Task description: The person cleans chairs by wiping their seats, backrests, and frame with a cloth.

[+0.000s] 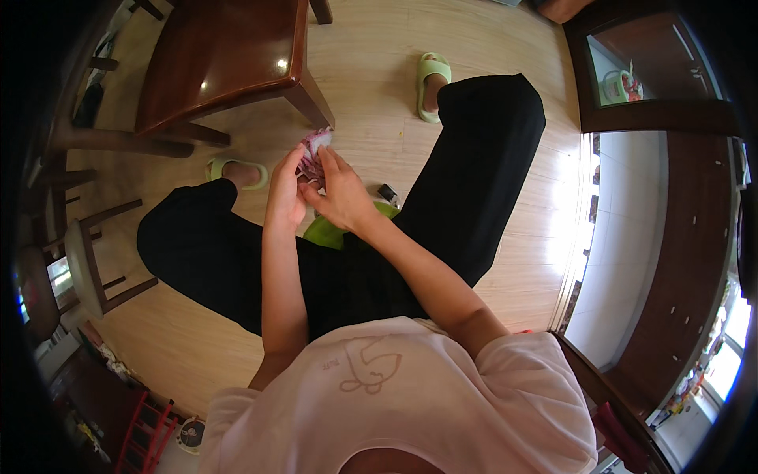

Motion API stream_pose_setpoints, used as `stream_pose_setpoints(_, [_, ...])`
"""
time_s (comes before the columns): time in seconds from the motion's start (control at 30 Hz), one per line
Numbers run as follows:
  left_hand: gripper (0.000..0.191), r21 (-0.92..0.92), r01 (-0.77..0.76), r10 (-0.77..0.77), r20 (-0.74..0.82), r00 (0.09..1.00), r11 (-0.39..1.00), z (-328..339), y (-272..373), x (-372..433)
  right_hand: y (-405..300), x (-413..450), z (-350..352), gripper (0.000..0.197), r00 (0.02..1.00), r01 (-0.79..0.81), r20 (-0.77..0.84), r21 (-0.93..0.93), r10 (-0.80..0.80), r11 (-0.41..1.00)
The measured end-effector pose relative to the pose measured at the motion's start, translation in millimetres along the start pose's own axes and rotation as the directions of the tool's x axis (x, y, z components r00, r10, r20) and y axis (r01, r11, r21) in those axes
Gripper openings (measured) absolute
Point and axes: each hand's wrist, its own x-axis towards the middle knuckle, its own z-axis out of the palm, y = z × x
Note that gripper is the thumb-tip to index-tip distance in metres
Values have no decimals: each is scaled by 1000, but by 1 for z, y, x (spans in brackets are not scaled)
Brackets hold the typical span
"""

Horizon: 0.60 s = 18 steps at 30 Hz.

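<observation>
Both of my hands meet in front of me over the floor, between my knees. A crumpled pink-and-white cloth [315,149] is held between them. My left hand [286,192] grips it from the left side. My right hand [343,192] lies against its right side, fingers stretched along it and thumb towards the left hand. Part of the cloth is hidden by the fingers. Beneath my right hand and wrist shows a bright green object [325,233], mostly covered, so its kind is unclear. Close by it on the floor is a small black-and-white object [388,192].
A glossy brown wooden chair [231,59] stands just ahead, one leg close to the cloth. Another chair [83,266] is at the left. My feet wear light green slippers [434,65]. A dark wooden cabinet [651,65] and a doorway track [583,237] lie to the right.
</observation>
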Motion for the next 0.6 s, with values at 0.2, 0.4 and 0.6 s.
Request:
stream_pose_setpoints(0.2, [41,319,-114,119,5,993,941,11,22,-13,39,24,-6,46,874,-482,184,219,449,848])
stream_pose_setpoints(0.4, [24,681,-645,772,185,608,346,24,96,27,16,87,20,26,791,-294,-328,538,517,790])
stream_pose_setpoints(0.6, [34,715,-572,636,667,388,-402,44,154,122,-3,134,80,27,791,-116,-424,604,441,788])
